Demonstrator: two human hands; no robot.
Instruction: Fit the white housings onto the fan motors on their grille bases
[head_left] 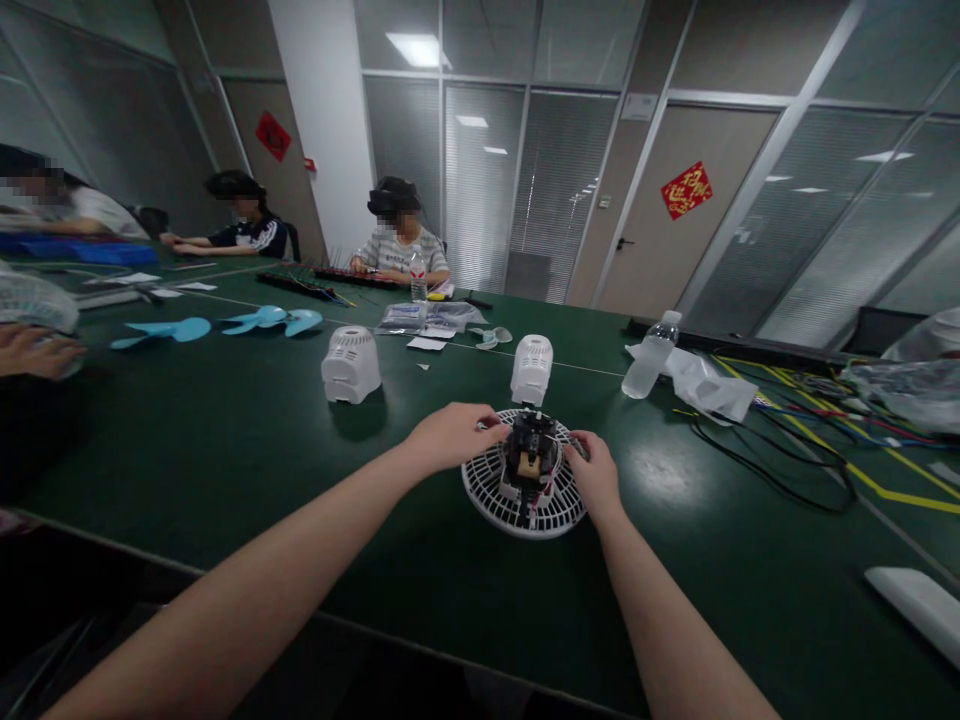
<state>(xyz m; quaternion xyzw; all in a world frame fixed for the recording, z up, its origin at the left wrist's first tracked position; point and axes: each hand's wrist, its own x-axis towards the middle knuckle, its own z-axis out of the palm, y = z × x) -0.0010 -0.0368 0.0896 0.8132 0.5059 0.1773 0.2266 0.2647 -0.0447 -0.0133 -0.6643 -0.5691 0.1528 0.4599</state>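
A round white fan grille (pixel 491 488) lies flat on the green table, with a black motor block (pixel 529 452) standing on its middle. My left hand (pixel 451 432) grips the grille's far left rim, fingers curled toward the motor. My right hand (pixel 595 474) holds the right rim, fingers bent against it. A white motor housing (pixel 532 368) stands just behind the grille. A second white housing (pixel 350 364) sits further left.
A plastic water bottle (pixel 651 358) and crumpled white bag (pixel 705 384) lie at right, beside coloured cables (pixel 817 410). Blue fan blades (pixel 271 319) lie far left. Three other people sit around the table's far and left sides. A white part (pixel 915 606) rests near right.
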